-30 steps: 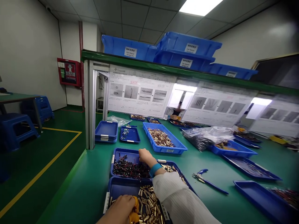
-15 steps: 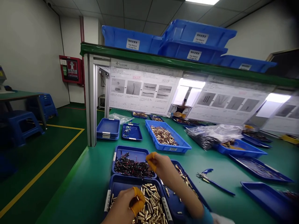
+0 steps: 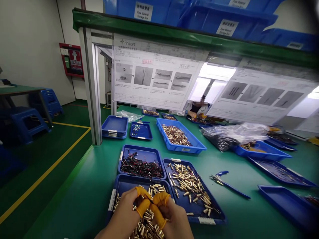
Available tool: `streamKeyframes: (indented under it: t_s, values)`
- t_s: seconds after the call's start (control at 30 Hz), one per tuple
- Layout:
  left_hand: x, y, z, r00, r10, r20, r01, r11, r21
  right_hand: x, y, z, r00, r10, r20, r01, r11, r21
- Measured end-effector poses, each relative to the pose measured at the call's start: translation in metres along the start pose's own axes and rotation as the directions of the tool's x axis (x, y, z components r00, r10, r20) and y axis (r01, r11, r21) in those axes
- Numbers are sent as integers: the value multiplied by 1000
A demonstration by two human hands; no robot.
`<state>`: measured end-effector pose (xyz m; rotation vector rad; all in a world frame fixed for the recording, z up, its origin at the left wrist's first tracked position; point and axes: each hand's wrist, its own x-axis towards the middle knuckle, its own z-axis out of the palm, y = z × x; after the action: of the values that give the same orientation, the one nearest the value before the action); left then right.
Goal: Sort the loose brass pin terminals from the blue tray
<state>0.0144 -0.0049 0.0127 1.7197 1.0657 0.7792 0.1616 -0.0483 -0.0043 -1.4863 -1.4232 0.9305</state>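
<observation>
My left hand [image 3: 129, 209] and my right hand [image 3: 171, 212] meet above a blue tray [image 3: 122, 181] of brass sleeves [image 3: 147, 225]. Yellow covers wrap the fingertips of both. The fingers of each hand are pinched together, and a small dark piece shows faintly between them; what it is I cannot make out. Just behind lies a tray with black and red wire pieces [image 3: 142, 167]. To the right of my hands, a tray [image 3: 206, 220] holds brass pieces with short dark ends [image 3: 186, 179].
Pliers with blue handles [image 3: 229, 186] lie on the green table [image 3: 234, 212]. Farther back are a large blue bin [image 3: 196, 149], stacked trays [image 3: 114, 126] and a plastic bag [image 3: 224, 136]. Instruction sheets [image 3: 157, 73] hang from a shelf. A person [image 3: 196, 108] sits beyond.
My right hand has come back from the wire tray to my left hand, uncovering the right tray. The view has tilted down and moved closer.
</observation>
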Motion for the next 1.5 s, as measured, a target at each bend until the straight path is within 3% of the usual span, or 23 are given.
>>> streamKeyframes:
  t_s: [0.27,0.4,0.83,1.0,1.13,1.2,1.27,1.37,1.5]
  values:
    - [0,0,2,1000,19,2,-19,999,45,-5,8,9,992,-62,111,66,997,-33]
    - [1,-1,3,1000,20,20,-20,999,27,-6,5,9,986,-11,168,0,998,66]
    - [-1,-2,5,999,49,-24,-47,996,71,-7,2,4,997,64,52,-54,983,-173]
    - [-1,-3,3,998,54,8,-54,997,-63,-8,-8,3,989,52,140,-68,991,118]
    - [2,-2,1,996,-36,77,58,948,-312,-8,-22,-3,964,131,233,-228,858,460]
    - [4,-2,0,989,-99,111,137,902,-410,-7,-25,-5,965,138,222,-237,817,526]
    - [6,-2,0,980,-167,106,197,865,-461,-5,-23,-5,978,131,162,-197,836,513]
    - [6,-4,0,983,-181,-42,158,930,-332,-5,-15,0,987,134,88,-159,881,445]
    - [-1,-15,3,976,61,-209,-53,998,44,-10,0,12,990,-20,138,-11,976,218]
